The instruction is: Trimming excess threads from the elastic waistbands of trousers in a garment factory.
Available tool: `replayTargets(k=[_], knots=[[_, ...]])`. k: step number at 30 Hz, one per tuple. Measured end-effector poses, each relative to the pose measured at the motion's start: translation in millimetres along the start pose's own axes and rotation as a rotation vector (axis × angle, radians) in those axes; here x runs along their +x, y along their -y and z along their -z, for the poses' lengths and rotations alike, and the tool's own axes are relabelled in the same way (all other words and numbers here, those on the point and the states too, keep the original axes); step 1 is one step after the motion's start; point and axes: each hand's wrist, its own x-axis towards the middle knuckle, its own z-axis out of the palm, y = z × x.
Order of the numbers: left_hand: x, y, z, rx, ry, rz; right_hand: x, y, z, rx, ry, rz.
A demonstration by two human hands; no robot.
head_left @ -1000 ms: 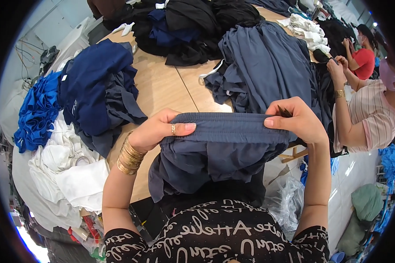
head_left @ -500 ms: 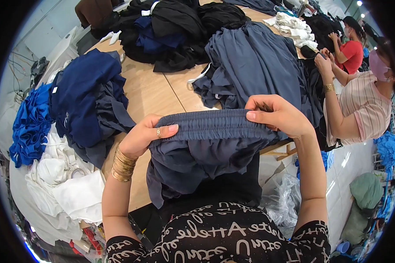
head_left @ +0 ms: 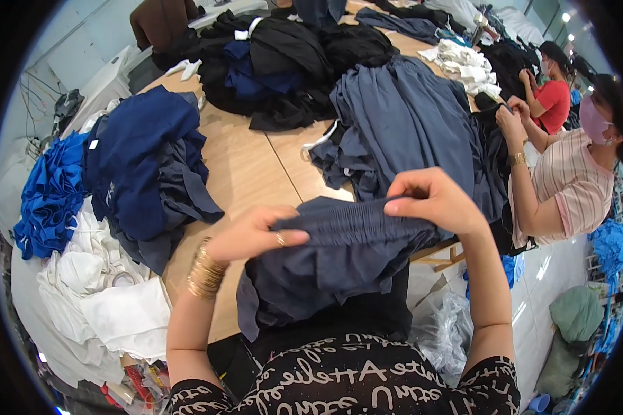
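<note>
Wooden table (head_left: 246,166) heaped with clothing; a dark blue garment (head_left: 339,259) is stretched by its elastic waistband, pinched between left hand (head_left: 253,235) and right hand (head_left: 432,200).

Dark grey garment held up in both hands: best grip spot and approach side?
Grip the dark grey garment by its gathered elastic waistband, probably at its two ends, coming in from the left and right sides. The band is stretched level between the left hand and right hand, thick and ridged, while the fabric below hangs loose and bunched, offering no firm edge.
</note>
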Motion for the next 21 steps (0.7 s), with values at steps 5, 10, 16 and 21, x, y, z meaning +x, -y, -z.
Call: replayTargets(k=[5, 10, 16, 21], knots=[[28.8, -16.9, -25.3, -0.016, 0.172, -0.216, 21.0, -6.2, -11.3, 0.136, 0.019, 0.042], [28.9, -8.0, -30.2, -0.583, -0.015, 0.002, 15.4, -18.5, -46.0, -0.566, -0.710, 0.487], [41.1, 5.8, -23.4, -0.716, -0.171, 0.059, 4.1, -80.6, -125.1, -0.414, -0.563, 0.343], [33.9, -1.9, -10.3, -0.651, -0.182, 0.064, 3.8, -54.5, -77.8, -0.407, -0.570, 0.548]])
